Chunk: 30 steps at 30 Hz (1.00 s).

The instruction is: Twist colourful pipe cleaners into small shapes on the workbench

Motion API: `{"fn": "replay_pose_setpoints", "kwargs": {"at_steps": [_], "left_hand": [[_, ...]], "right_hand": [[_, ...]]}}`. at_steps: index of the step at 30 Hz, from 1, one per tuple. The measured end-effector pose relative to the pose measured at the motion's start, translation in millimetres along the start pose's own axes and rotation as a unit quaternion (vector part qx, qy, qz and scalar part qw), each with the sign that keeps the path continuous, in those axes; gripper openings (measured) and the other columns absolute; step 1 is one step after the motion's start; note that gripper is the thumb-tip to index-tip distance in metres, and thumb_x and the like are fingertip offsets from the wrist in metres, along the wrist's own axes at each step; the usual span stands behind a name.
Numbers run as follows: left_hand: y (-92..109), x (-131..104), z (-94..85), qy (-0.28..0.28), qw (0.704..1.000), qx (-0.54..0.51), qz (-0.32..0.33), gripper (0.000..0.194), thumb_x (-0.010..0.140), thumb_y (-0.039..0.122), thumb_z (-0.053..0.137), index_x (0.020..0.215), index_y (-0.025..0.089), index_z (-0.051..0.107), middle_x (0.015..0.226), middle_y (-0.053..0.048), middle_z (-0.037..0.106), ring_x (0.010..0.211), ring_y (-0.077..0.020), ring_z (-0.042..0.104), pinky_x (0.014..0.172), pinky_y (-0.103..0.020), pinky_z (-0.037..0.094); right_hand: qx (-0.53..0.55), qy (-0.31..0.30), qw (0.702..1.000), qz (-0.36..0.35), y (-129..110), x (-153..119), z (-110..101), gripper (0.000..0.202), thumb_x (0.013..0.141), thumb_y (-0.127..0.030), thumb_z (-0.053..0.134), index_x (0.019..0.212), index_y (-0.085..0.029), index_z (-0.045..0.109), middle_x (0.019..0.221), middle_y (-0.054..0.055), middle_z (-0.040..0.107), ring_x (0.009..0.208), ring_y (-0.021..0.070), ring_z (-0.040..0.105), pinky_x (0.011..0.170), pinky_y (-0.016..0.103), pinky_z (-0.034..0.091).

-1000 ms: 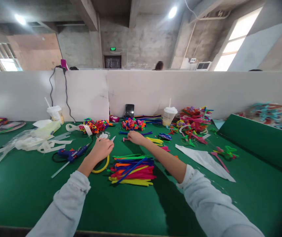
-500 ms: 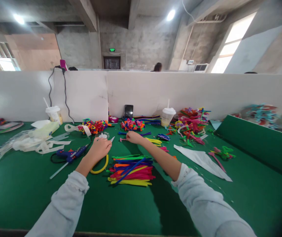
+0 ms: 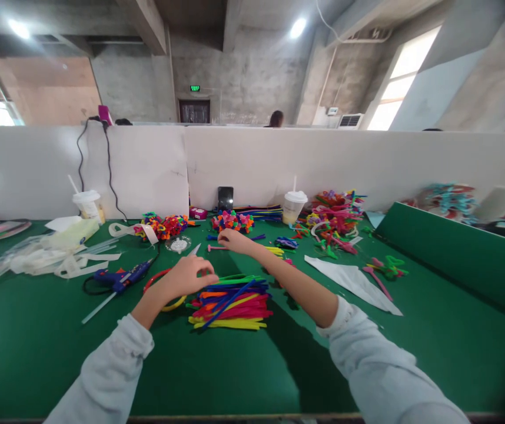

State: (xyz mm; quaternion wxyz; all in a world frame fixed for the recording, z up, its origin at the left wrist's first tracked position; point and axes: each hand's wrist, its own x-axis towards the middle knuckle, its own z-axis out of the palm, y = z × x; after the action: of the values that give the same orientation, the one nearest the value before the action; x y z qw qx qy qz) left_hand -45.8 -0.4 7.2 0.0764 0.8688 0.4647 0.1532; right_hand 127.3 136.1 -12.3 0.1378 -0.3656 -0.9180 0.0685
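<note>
My left hand [image 3: 186,277] is open above the left end of a bundle of coloured pipe cleaners [image 3: 235,306], thumb and fingers apart with nothing visible between them. Partly hidden beneath it are a curved yellow pipe cleaner [image 3: 175,304] and a red one [image 3: 150,282]. Farther off, my right hand [image 3: 237,242] has its fingers bent down and close together, over a short pink stem with a knobbed end [image 3: 213,248]. Its fingertips are too small to show what they hold. Blue pipe cleaners [image 3: 259,237] lie just behind that hand.
A glue gun [image 3: 122,278] and clear plastic wrapping [image 3: 45,256] lie left. A dish of white beads [image 3: 178,243], a pointed blade [image 3: 194,250] and pipe-cleaner flower clusters [image 3: 232,221] sit behind. Lidded cups [image 3: 294,207] stand near the partition [image 3: 243,159]; white cloth [image 3: 352,282] lies right.
My left hand has come back from the bead dish toward the bundle and opened, uncovering the dish and the red pipe cleaner. My right hand has shifted slightly left, over the pink stem.
</note>
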Motion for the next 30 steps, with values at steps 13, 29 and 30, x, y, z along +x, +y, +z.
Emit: {"fn": "replay_pose_setpoints", "kwargs": {"at_steps": [13,29,30], "left_hand": [[42.0,-14.2,6.2,-0.102,0.988,0.099,0.066,0.010,0.070,0.024,0.054,0.061,0.019,0.055,0.062,0.000,0.059,0.069,-0.0171,0.053,0.066,-0.030,0.030],[30.7,-10.4,2.8,-0.082,0.994,0.048,0.049,0.015,0.073,0.026,0.047,0.062,0.018,0.055,0.058,0.000,0.057,0.058,-0.0139,0.052,0.058,-0.024,0.033],[30.5,-9.6,0.1,-0.077,0.996,0.022,0.034,0.016,0.075,0.026,0.046,0.064,0.018,0.055,0.058,0.000,0.057,0.056,-0.0132,0.051,0.055,-0.023,0.032]], "right_hand": [[-0.053,-0.118,0.978,-0.165,-82.6,-102.6,-44.0,0.018,0.079,-0.015,0.044,0.074,-0.014,0.061,0.074,0.005,0.059,0.071,0.0141,0.052,0.063,0.024,0.035],[-0.074,0.042,0.989,-0.120,-72.9,-124.3,-34.6,0.017,0.086,-0.018,0.037,0.080,-0.015,0.053,0.083,0.006,0.053,0.079,0.0151,0.046,0.072,0.027,0.033],[-0.068,0.049,0.990,-0.114,-71.1,-125.3,-36.6,0.017,0.086,-0.019,0.038,0.080,-0.016,0.053,0.083,0.006,0.053,0.079,0.0152,0.046,0.072,0.027,0.033]]}}
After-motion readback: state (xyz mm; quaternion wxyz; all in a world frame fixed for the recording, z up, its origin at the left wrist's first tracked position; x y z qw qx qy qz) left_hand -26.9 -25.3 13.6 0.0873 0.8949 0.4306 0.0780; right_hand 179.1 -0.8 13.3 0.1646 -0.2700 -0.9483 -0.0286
